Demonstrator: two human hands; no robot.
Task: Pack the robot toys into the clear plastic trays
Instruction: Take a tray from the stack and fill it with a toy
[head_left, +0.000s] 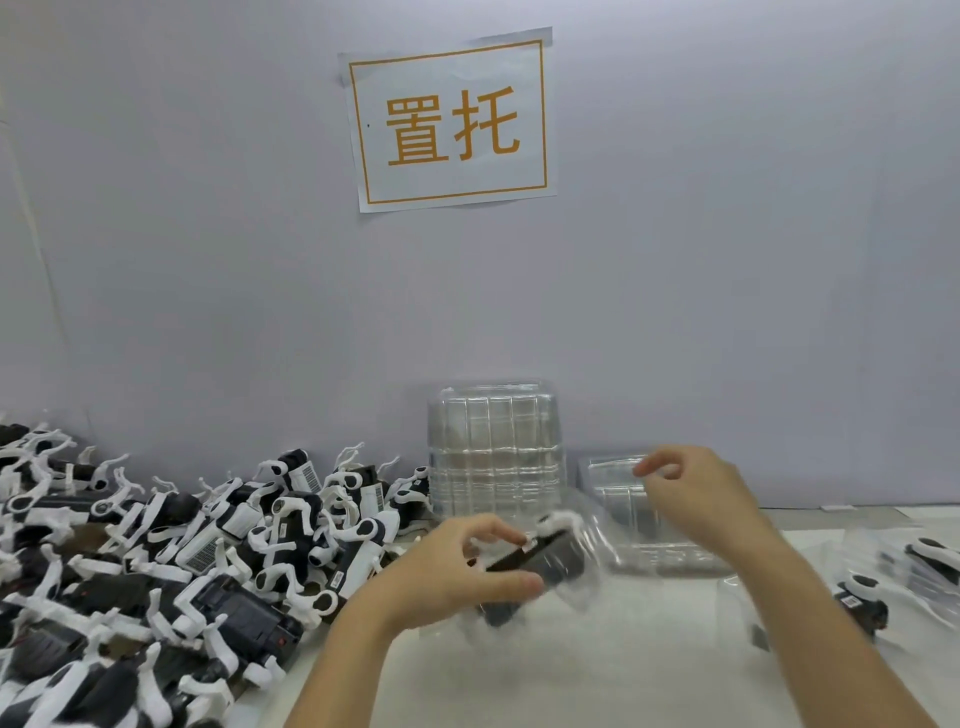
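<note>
Left hand (447, 566) grips a robot toy (535, 564) above the table, partly inside a blurred clear tray (592, 556); right hand (691, 493) hovers, fingers loosely curled, holding nothing. Toy: probably light, rigid; grip body, not thin limbs

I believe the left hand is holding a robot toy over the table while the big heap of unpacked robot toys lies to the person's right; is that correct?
Not quite: the heap of unpacked robot toys lies to the person's left, not right. The head view shows it filling the left side of the table. The rest holds: the left hand grips a robot toy above the table.
</note>
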